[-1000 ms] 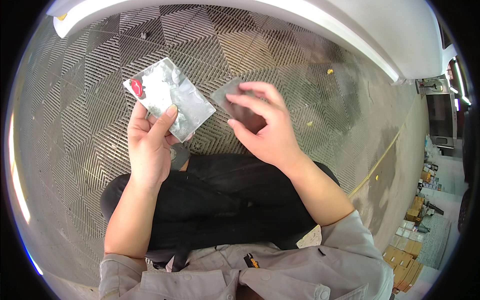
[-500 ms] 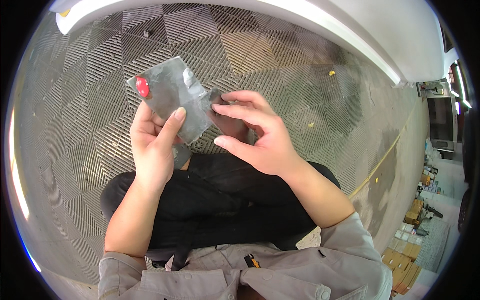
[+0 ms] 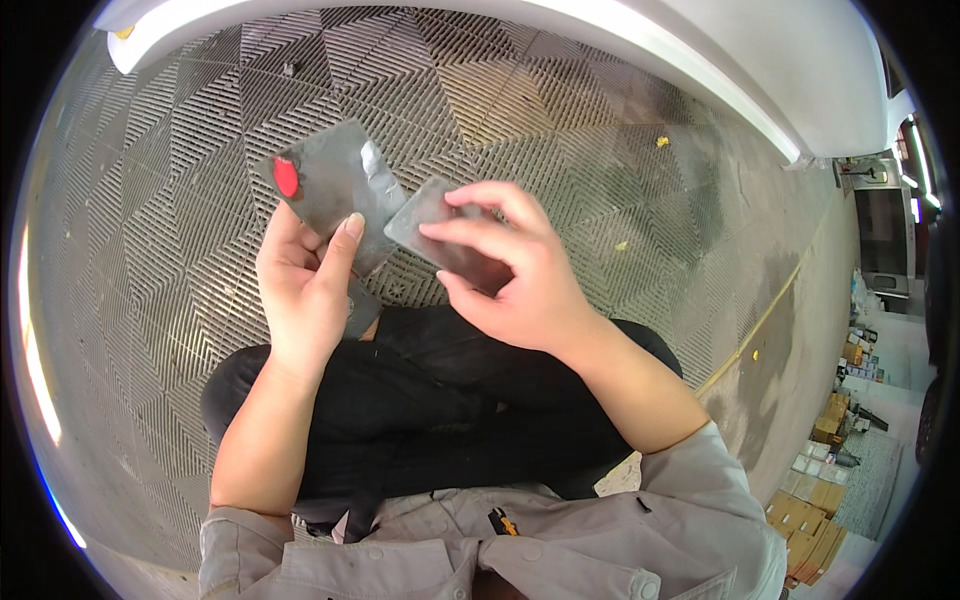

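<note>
Flat grey plate (image 3: 330, 185) and smaller grey sheet (image 3: 412, 216), held side by side over the patterned floor (image 3: 620, 190).
Plate hides some left fingertips; I cannot tell whether sheet touches plate. My left fingers (image 3: 284, 228) pinch the plate, thumb uppermost; my right fingers (image 3: 472, 237), partly spread, grasp the shaded sheet.

Grey shirt (image 3: 385, 572), black trousers (image 3: 450, 420)

Bent left fingers (image 3: 284, 226), arched right fingers (image 3: 480, 237).
</note>
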The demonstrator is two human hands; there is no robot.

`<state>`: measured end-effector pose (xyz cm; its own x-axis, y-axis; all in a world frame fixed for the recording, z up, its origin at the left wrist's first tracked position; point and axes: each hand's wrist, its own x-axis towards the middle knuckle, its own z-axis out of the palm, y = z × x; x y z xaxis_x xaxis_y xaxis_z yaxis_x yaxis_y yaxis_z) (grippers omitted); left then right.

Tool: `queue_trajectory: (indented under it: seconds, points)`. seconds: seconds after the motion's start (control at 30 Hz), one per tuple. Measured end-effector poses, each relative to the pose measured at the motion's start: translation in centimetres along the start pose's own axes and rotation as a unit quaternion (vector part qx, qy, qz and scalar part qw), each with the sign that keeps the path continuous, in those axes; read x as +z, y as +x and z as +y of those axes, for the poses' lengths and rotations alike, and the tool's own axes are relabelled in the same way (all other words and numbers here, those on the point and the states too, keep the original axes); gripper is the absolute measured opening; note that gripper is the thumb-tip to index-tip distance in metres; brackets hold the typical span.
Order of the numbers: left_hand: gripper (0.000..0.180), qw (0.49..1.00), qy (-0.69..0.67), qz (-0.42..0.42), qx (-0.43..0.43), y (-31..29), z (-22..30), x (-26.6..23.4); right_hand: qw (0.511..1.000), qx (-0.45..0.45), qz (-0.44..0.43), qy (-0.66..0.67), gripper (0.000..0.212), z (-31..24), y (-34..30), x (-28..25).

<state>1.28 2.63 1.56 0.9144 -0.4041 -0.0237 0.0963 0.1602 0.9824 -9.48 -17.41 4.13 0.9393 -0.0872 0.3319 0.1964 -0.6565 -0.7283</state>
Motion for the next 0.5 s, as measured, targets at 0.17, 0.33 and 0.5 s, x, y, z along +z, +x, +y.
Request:
queue_trajectory:
  seconds: [0.17, 0.33, 0.5]
  points:
    - [0.036, 0.998, -0.053, -0.039, -0.007, -0.2, 0.5, 0.3, 0.984, 0.039, -0.029, 0.171, 0.052, 0.4, -0.2, -0.4]
    - [0.034, 0.984, -0.17, 0.016, -0.041, -0.1, 1.1, 0.4, 0.989, 0.129, -0.009, 0.073, 0.043, 1.1, 0.0, -0.3]
    - [0.037, 0.997, -0.08, -0.003, 0.011, 0.1, 0.6, -0.1, 0.994, 0.052, 0.085, 0.046, 0.047, 0.9, 0.1, -0.2]
